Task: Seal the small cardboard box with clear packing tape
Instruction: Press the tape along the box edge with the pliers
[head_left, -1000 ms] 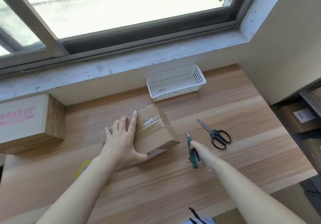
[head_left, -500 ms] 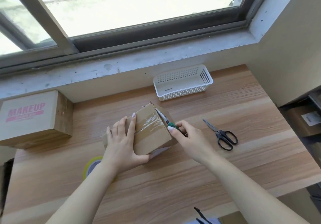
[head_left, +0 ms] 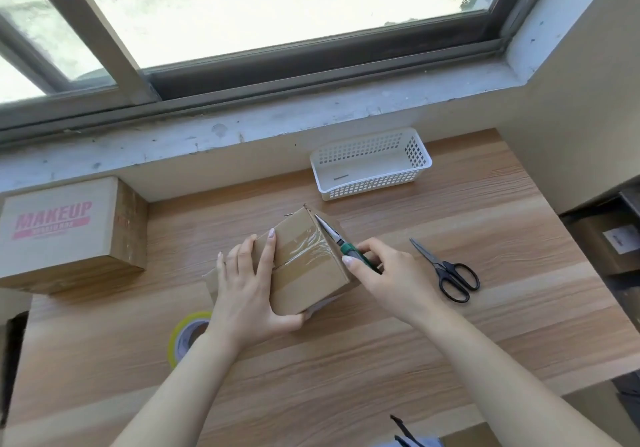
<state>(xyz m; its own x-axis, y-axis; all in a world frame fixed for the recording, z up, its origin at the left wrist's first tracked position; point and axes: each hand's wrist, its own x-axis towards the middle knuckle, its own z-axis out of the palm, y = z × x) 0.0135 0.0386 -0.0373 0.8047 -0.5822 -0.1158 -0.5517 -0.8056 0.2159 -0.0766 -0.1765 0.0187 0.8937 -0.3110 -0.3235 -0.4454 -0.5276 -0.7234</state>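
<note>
The small cardboard box [head_left: 308, 280] sits mid-table, tilted, with a strip of clear tape [head_left: 304, 250] running across its top and over the right edge. My left hand [head_left: 249, 287] lies flat on the box's left half, thumb under its near corner. My right hand [head_left: 388, 270] grips a green-handled cutter [head_left: 341, 245]; its metal blades point up along the box's right top edge at the tape. A roll of tape [head_left: 185, 335] with a yellow rim lies on the table, partly hidden by my left wrist.
Black scissors [head_left: 446, 270] lie right of my right hand. A white perforated basket [head_left: 372, 166] stands behind the box by the wall. A larger "MAKEUP" cardboard box [head_left: 69, 231] stands at the far left. Shelving with boxes flanks the table's right edge.
My right hand lifted the green cutter from the table and brought its blades to the box's right top edge. The left hand stayed on the box.
</note>
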